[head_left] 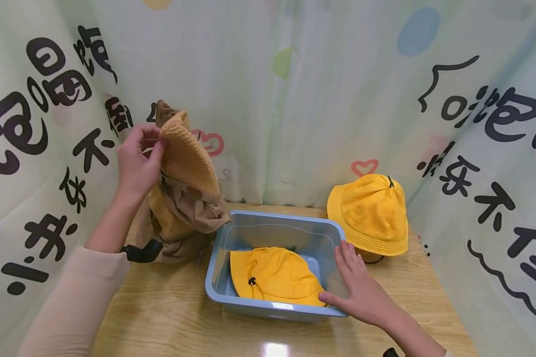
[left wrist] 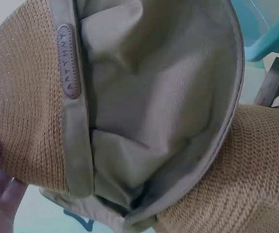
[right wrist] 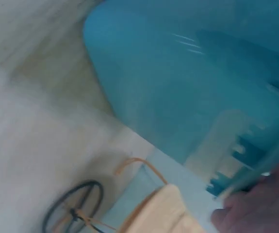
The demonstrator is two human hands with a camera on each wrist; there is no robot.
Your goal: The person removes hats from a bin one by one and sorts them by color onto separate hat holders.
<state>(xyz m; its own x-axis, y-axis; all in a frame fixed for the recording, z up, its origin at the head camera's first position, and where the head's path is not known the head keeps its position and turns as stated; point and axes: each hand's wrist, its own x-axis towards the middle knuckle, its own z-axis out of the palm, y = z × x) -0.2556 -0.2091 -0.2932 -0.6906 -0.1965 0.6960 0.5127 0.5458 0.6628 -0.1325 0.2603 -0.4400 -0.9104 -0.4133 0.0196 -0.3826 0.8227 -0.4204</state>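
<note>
My left hand pinches the edge of the woven tan brim of a sun hat, raised left of the bin. In the left wrist view, a brown label sits on the band between this brim and the taupe fabric. Another woven part shows below the fabric at the lower right. My right hand rests on the right rim of a blue plastic bin, fingers extended. Inside the bin lies a yellow bucket hat, flattened, with a cord and black toggle.
A second yellow bucket hat stands behind the bin's right side, close to the curtain. The curtain, printed with black characters, encloses the wooden table at the back and both sides. A black strap end sticks out at my left wrist.
</note>
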